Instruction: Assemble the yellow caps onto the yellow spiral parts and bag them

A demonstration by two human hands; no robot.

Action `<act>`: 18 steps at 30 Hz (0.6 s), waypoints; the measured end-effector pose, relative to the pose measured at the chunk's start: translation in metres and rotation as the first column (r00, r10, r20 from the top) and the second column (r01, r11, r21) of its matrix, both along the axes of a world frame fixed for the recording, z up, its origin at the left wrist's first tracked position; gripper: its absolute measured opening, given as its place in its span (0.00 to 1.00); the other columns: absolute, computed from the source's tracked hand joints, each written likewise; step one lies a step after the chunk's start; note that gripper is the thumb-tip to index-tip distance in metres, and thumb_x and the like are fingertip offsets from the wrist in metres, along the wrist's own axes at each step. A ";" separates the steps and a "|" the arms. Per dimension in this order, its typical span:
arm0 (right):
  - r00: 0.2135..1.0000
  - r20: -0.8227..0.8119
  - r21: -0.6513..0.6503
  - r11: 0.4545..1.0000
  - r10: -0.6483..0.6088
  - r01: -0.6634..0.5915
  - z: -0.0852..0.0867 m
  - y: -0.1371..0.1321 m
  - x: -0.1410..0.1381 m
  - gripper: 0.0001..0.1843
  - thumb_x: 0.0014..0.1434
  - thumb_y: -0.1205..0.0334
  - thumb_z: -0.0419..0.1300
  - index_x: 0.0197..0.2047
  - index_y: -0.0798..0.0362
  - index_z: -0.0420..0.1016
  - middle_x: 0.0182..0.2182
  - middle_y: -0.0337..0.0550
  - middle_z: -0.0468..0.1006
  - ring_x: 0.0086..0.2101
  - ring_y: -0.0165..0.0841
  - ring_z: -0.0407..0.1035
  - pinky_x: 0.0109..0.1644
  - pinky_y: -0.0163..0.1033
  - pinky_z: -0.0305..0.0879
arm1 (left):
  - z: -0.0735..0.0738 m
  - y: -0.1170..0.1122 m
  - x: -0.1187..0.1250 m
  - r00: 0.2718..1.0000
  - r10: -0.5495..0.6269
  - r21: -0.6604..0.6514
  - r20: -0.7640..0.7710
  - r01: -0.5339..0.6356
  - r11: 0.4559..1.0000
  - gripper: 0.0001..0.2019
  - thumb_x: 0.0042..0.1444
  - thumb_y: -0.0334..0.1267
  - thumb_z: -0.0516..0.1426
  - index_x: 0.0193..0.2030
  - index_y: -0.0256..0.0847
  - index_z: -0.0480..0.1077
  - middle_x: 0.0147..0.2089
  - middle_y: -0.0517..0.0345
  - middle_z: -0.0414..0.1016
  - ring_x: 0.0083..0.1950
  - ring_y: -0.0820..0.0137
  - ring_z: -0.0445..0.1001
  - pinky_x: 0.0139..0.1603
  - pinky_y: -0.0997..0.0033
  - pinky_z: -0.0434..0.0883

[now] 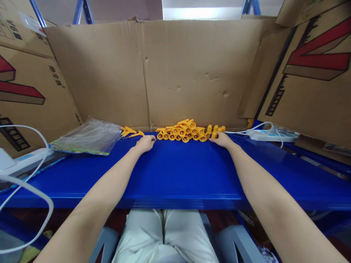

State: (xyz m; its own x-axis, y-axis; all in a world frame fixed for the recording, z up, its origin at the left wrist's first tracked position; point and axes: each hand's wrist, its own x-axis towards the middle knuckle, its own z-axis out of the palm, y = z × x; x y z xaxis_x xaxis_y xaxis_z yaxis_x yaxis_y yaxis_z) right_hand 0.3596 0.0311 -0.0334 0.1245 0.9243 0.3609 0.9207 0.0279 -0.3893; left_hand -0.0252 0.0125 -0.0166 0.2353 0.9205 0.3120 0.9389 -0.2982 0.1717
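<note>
My left hand point(145, 143) is closed near the back of the blue table, with a small dark bit showing at its fingertips; what it holds is mostly hidden. Just behind it lie several yellow curved pieces point(128, 131) with small metal chains. My right hand point(222, 140) has its fingers wrapped round an upright yellow tube-like piece point(214, 134), in a group of similar standing pieces. Between my hands a pile of yellow cone-ended pieces point(185, 133) rests against the cardboard, their round open ends facing me with something shiny inside.
A cardboard wall point(197, 73) closes off the back of the blue table point(181, 171), with printed boxes on both sides. Clear plastic bags point(87, 137) lie at left. White power strips point(274, 135) and cables sit at both sides.
</note>
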 end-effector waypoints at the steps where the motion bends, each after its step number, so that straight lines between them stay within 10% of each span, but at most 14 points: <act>1: 1.000 -0.004 -0.033 0.999 -0.015 0.015 0.001 -0.001 -0.001 0.14 0.49 0.59 0.63 0.37 0.59 0.72 0.35 0.54 0.77 0.37 0.43 0.73 0.39 0.41 0.67 | -0.002 0.000 0.000 0.999 -0.036 -0.011 -0.017 0.036 0.999 0.13 0.52 0.31 0.51 0.41 0.39 0.73 0.46 0.49 0.77 0.48 0.62 0.73 0.50 0.65 0.67; 7: 0.999 0.009 -0.127 0.991 -0.036 0.037 0.008 -0.006 -0.007 0.15 0.51 0.60 0.62 0.40 0.60 0.71 0.39 0.55 0.76 0.41 0.44 0.71 0.42 0.42 0.65 | 0.003 -0.002 -0.007 0.992 -0.122 -0.064 -0.033 0.120 0.991 0.16 0.51 0.37 0.54 0.46 0.38 0.72 0.48 0.50 0.76 0.49 0.64 0.73 0.50 0.69 0.67; 18: 0.997 0.064 -0.019 0.998 -0.052 0.054 0.004 0.000 -0.004 0.11 0.51 0.60 0.60 0.39 0.55 0.70 0.37 0.51 0.75 0.40 0.44 0.70 0.41 0.43 0.63 | 0.022 -0.025 0.000 0.982 0.145 0.046 -0.124 -0.140 0.989 0.23 0.54 0.52 0.51 0.50 0.39 0.70 0.51 0.46 0.74 0.53 0.56 0.70 0.51 0.60 0.66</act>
